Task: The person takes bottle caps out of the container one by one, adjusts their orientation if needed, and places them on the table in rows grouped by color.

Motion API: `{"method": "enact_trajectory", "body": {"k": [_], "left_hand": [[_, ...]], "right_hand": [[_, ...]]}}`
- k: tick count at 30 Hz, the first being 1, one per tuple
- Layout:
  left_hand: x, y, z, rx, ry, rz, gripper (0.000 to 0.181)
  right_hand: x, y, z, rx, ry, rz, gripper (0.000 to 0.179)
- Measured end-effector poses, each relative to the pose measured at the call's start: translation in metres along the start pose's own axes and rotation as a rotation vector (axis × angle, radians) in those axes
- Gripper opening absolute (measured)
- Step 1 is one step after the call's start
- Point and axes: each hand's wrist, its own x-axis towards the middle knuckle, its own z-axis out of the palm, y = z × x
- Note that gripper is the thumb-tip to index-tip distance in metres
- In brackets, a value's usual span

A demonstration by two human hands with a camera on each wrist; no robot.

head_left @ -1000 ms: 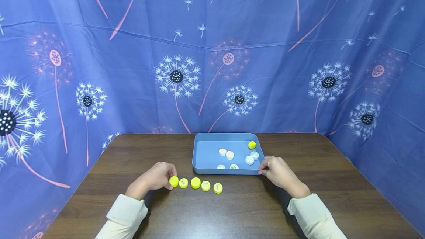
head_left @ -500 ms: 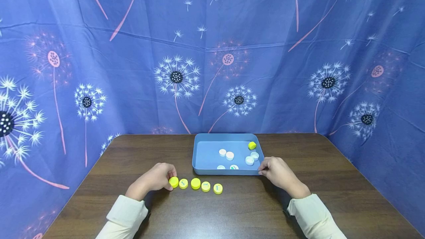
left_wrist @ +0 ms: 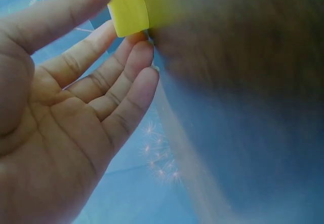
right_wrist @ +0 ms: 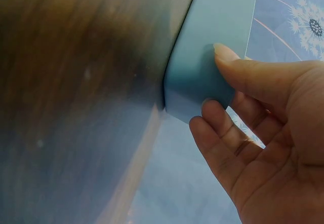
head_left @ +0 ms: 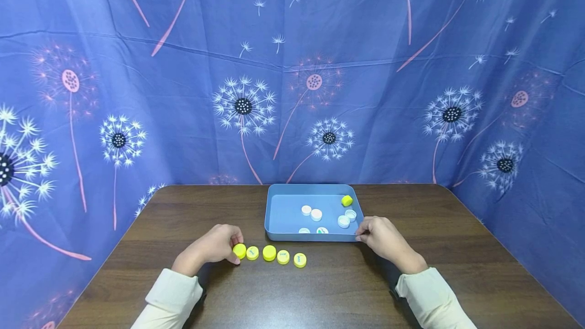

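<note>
The left hand pinches a round, bright yellow bottle cap between thumb and forefinger, its other fingers only loosely bent and hanging free. That yellow cap is at the left end of a row of five on a dark brown wood-grain bench. Just to its right is a second yellow cap with blue marks on top; then, after a slightly wider gap, a plain yellow cap, another with blue marks and a last blue-marked one at the right end, a little nearer than the rest.

Beyond the row, near the far edge of the bench, sits a shallow, rectangular, pale blue tray. The right hand grips its near right corner, thumb on the outside of the wall, the lower fingers partly bent. A tilted yellow cap lies in the far right part of the tray. Six round white caps lie there too: two together around the middle, two close together at the right, and two along the near wall, one with a green mark
</note>
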Motion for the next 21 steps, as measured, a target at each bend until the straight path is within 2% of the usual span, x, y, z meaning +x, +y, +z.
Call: {"method": "enact_trajectory", "body": {"k": [4, 9, 12, 15, 17, 21], "left_hand": [[0.0, 0.003, -0.004, 0.008, 0.023, -0.028, 0.039], [0.001, 0.008, -0.011, -0.034, 0.098, -0.051, 0.043], [0.004, 0.011, -0.015, -0.099, 0.157, 0.032, 0.044], [0.007, 0.015, -0.016, -0.161, 0.205, 0.164, 0.044], [0.011, 0.022, -0.018, -0.198, 0.23, 0.229, 0.045], [0.022, 0.039, -0.021, -0.208, 0.283, 0.287, 0.046]], "right_hand": [[0.0, 0.0, 0.001, -0.001, -0.007, 0.015, 0.016], [0.001, -0.002, -0.001, -0.006, -0.01, 0.011, 0.015], [0.002, -0.003, -0.001, -0.009, -0.018, 0.015, 0.014], [0.001, -0.002, -0.001, -0.002, -0.027, 0.027, 0.014], [0.0, -0.002, 0.0, 0.005, -0.032, 0.039, 0.015], [0.0, -0.001, 0.001, 0.001, -0.038, 0.062, 0.015]]}}
